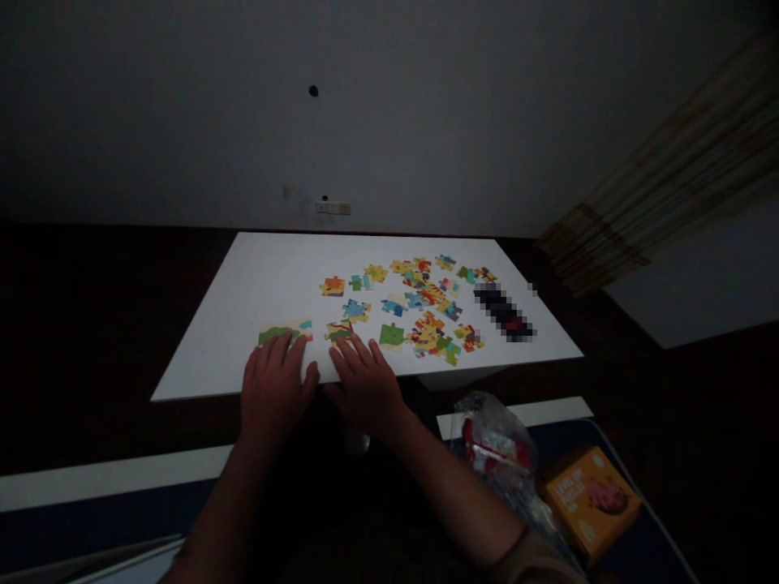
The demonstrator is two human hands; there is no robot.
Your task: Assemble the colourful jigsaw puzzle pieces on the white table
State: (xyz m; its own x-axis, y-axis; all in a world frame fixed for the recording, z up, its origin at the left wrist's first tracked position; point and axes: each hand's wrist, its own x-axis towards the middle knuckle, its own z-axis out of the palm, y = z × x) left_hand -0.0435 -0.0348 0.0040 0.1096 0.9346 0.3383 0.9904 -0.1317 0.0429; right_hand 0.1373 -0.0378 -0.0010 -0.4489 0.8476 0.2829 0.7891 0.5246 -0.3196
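Observation:
My left hand (275,381) lies at the near edge of a white table (261,276), fingers stretched over joined puzzle pieces (286,331) with a green and cream picture. To its right, my right hand (368,381) rests with fingers extended, its fingertips touching another puzzle piece (337,330) in green and yellow. A gap of bare tabletop separates these two parts. Just right of my right hand sits a green puzzle piece (392,336). Several loose colourful pieces (429,292) are spread over the middle and right of the table, some overlapping.
A dark pixelated object (504,312) lies toward the table's right side. Below right, a clear plastic bag (496,442) and an orange puzzle box (590,499) rest on a dark blue surface. A wall (389,122) stands behind the table, with a curtain (645,186) at right.

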